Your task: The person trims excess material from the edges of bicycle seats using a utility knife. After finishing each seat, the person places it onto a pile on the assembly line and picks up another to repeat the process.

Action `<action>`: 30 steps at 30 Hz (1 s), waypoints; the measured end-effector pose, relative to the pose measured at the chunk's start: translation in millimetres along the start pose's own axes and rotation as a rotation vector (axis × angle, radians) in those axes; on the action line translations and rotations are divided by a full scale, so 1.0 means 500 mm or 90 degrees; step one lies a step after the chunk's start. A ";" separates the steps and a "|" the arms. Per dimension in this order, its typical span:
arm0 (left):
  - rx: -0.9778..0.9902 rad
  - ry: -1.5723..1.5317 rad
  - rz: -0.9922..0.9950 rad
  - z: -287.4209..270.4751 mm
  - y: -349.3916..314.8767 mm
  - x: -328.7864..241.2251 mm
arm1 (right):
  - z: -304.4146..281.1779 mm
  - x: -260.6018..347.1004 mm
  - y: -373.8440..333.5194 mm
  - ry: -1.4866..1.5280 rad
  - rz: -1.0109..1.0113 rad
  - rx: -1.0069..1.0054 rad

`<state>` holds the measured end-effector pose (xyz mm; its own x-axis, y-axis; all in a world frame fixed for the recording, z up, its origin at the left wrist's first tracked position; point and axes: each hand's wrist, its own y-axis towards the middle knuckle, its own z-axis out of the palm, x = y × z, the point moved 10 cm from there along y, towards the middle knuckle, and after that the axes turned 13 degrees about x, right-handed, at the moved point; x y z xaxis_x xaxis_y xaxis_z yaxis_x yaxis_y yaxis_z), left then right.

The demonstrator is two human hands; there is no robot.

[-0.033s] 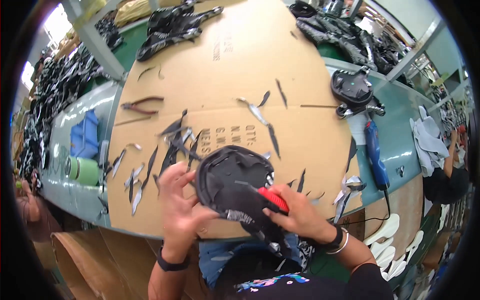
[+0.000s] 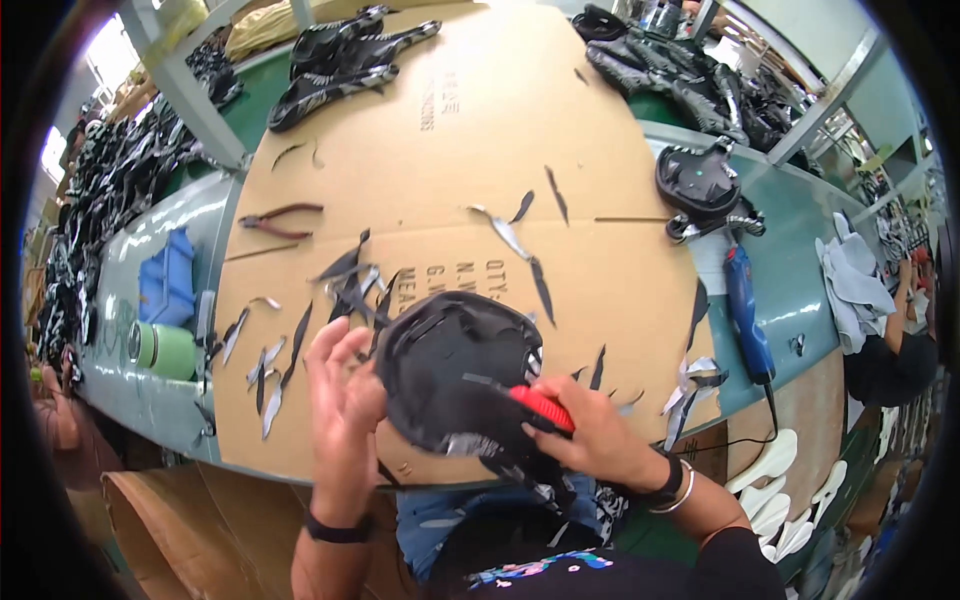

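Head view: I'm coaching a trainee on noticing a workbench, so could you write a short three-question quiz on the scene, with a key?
1. Multiple choice: which hand holds the red-handled tool: A) left; B) right; C) neither?
2. True or false: the pliers lie to the right of the black padded shell.
3. Fill in the colour: the bottle beside the blue bin is mostly ____.

Key:
1. B, the right hand.
2. False; the pliers lie on the cardboard, to the left of the black padded shell.
3. Green.
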<state>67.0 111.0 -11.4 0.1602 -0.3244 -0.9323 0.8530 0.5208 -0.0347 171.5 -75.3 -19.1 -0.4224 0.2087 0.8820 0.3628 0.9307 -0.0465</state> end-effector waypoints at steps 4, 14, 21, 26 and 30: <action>0.218 -0.120 -0.296 0.074 0.123 0.061 | -0.098 0.008 0.013 -0.060 -0.010 -0.063; -0.159 -0.340 0.198 -0.230 0.589 -0.106 | -0.631 -0.267 -0.090 -0.145 0.302 -0.528; 0.320 -0.024 -0.125 0.026 0.442 -0.029 | -0.693 -0.410 -0.070 -0.010 0.310 -0.484; 0.443 0.154 -0.234 0.130 0.253 -0.047 | -0.593 -0.315 -0.030 0.172 0.184 -0.453; 0.403 0.183 -0.310 0.088 0.125 0.006 | -0.384 -0.183 -0.033 0.279 0.141 -0.343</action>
<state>143.0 107.6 -0.7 -0.3560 -0.1392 -0.9241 0.9250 -0.1932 -0.3272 363.5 -167.2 -9.1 0.0389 0.1304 0.9907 0.8074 0.5801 -0.1080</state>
